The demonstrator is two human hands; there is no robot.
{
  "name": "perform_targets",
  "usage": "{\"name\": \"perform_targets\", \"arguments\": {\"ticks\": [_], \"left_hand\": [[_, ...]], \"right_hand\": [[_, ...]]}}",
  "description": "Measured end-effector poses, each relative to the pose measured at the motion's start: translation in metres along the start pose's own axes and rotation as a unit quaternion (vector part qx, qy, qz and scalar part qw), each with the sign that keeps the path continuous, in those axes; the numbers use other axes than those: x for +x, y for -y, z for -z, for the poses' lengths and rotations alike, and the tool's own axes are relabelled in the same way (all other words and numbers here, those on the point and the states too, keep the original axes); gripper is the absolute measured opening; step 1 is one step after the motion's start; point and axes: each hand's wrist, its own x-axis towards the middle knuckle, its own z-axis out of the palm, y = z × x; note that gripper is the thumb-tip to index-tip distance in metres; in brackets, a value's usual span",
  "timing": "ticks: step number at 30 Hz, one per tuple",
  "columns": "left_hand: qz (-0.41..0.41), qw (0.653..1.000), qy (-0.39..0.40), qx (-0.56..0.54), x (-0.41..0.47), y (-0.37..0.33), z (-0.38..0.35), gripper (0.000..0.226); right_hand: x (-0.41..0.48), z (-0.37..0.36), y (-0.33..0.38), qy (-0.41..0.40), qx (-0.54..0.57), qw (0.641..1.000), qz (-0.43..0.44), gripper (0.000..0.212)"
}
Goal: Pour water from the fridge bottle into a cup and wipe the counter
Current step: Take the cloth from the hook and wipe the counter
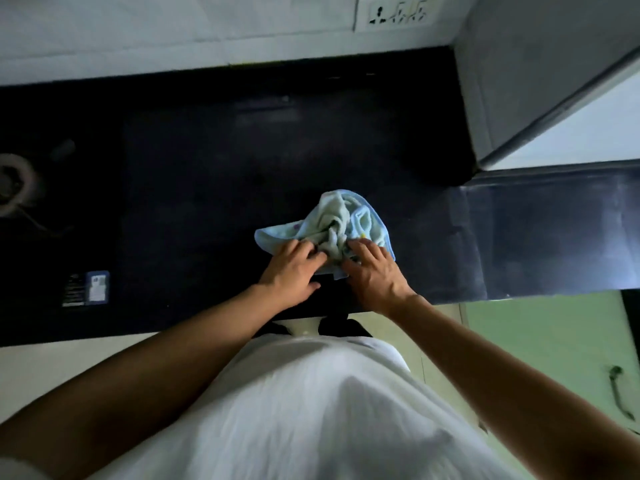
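Observation:
A crumpled light-blue cloth (341, 220) lies on the dark counter (207, 188), near its front edge. Both hands are on the cloth's near side. My left hand (294, 271) has its fingers curled into the folds on the left. My right hand (374, 271) has its fingers bent onto the bunched fabric on the right. No bottle and no cup are in view.
A grey fridge (540, 81) stands at the right with its door (554, 233) swung open over the counter's right end. A gas burner (14, 185) sits at the far left. A sticker (97, 287) lies on the front left. A wall socket (396, 12) is above.

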Motion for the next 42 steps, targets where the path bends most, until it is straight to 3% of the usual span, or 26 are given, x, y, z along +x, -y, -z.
{"name": "perform_targets", "arguments": {"ticks": [4,7,9,12,14,16,18,22,30,36,42], "left_hand": [[0.044,0.999,0.008,0.011,0.015,-0.006,0.009,0.022],[0.056,0.997,-0.002,-0.045,0.018,-0.007,0.027,0.014],[0.065,0.989,-0.06,-0.117,0.017,-0.009,0.051,0.007],[0.098,0.967,-0.103,-0.211,0.01,-0.017,0.101,0.008],[0.092,0.96,-0.122,-0.235,0.005,-0.022,0.134,0.008],[0.085,0.954,-0.152,-0.243,0.0,-0.028,0.162,0.006],[0.078,0.951,-0.181,-0.238,-0.004,-0.033,0.186,0.004],[0.07,0.945,-0.245,-0.205,-0.017,-0.027,0.231,0.005],[0.05,0.943,-0.316,-0.095,-0.033,0.006,0.311,0.006],[0.0,0.922,-0.383,-0.052,-0.032,0.031,0.381,0.013],[-0.013,0.892,-0.45,0.027,-0.02,0.046,0.446,0.013]], "right_hand": [[0.012,0.012,0.003,-0.06,0.026,0.998,-0.019,0.019],[0.015,0.028,0.01,-0.105,0.13,0.983,-0.078,0.009],[0.02,0.045,0.013,-0.127,0.25,0.949,-0.143,0.003],[0.029,0.077,0.018,-0.072,0.43,0.871,-0.226,0.003],[0.037,0.097,0.028,-0.064,0.463,0.863,-0.193,0.022],[0.044,0.113,0.042,-0.078,0.424,0.889,-0.155,0.034],[0.053,0.124,0.054,-0.108,0.418,0.887,-0.162,0.022],[0.074,0.143,0.061,-0.198,0.486,0.835,-0.167,0.017],[0.1,0.197,0.056,-0.247,0.379,0.89,-0.061,0.017],[0.13,0.281,0.044,-0.243,0.382,0.892,0.009,0.024],[0.162,0.335,0.044,-0.247,0.337,0.908,0.018,0.019]]}}
